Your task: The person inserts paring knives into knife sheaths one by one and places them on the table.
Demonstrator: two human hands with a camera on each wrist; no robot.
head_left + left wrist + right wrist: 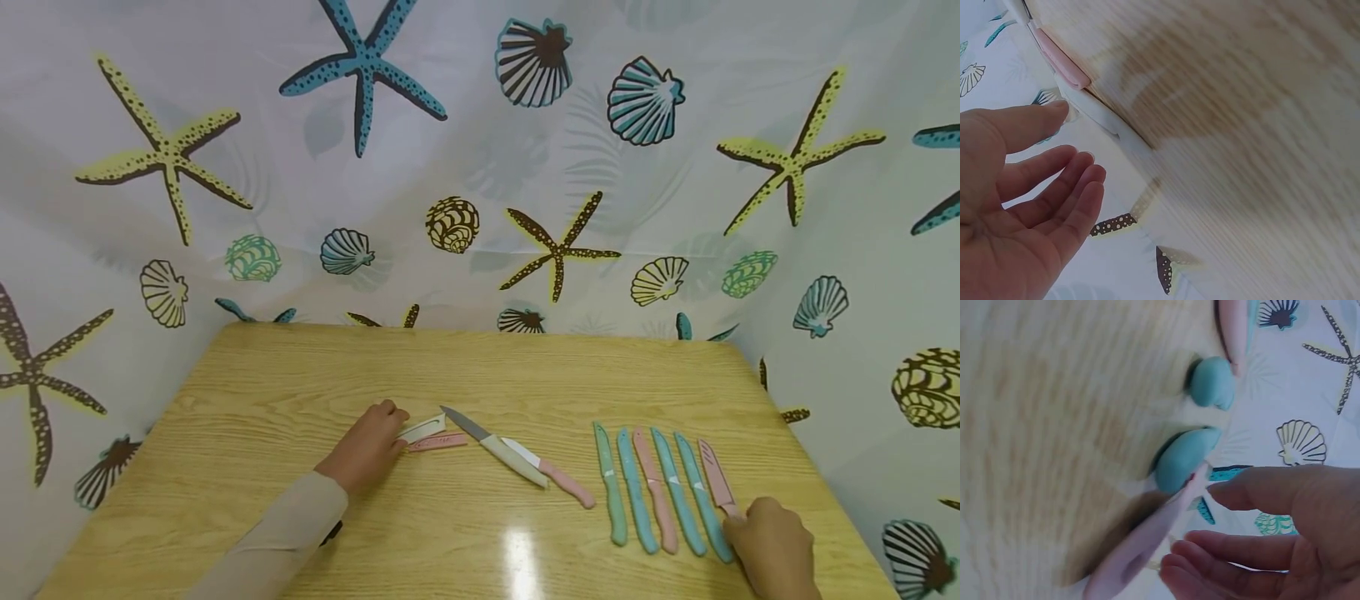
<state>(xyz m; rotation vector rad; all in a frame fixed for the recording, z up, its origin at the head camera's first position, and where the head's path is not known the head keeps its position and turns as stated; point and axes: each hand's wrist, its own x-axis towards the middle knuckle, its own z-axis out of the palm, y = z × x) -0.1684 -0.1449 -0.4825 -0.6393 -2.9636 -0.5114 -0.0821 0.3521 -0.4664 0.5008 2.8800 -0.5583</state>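
Note:
My left hand (372, 446) is beside a white knife sheath (422, 429) and a pink sheath (437, 442); in the left wrist view its thumb and fingers are apart with nothing between them. Just right of the sheaths, a bare knife with a cream handle (517, 461) crosses a white-bladed knife with a pink handle (570, 485). At the right, my right hand (772, 546) is by the handle of a pink sheathed knife (717, 475). The right wrist view shows that pink handle (1141, 544) next to the fingertips, with a gap between thumb and fingers.
Left of the pink sheathed knife lies a row of sheathed knives: a green one (611, 492), blue ones (678, 492) and another pink one (655, 492). They lie on a wooden table (337, 367). A shell-patterned cloth (420, 275) stands behind it and along both sides.

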